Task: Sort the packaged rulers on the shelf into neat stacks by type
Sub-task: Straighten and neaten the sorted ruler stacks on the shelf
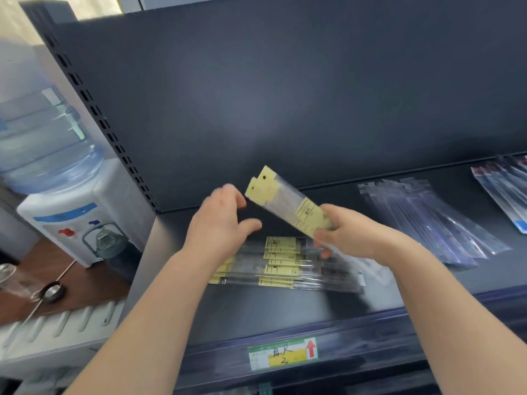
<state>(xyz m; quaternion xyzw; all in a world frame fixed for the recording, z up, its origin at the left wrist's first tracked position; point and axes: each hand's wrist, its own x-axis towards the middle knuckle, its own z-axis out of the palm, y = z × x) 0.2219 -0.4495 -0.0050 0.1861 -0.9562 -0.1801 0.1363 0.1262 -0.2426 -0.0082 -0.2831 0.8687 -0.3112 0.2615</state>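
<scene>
The right hand grips what looks like two yellow-tagged rulers above the matching stack on the shelf. The left hand hovers open, fingers empty. Square the tags before laying them flat on that stack.

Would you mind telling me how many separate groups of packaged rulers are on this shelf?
3: yellow-labelled stack below the hands, clear-sleeved pile to its right, red-and-blue packs at far right, partly cut off.
</scene>
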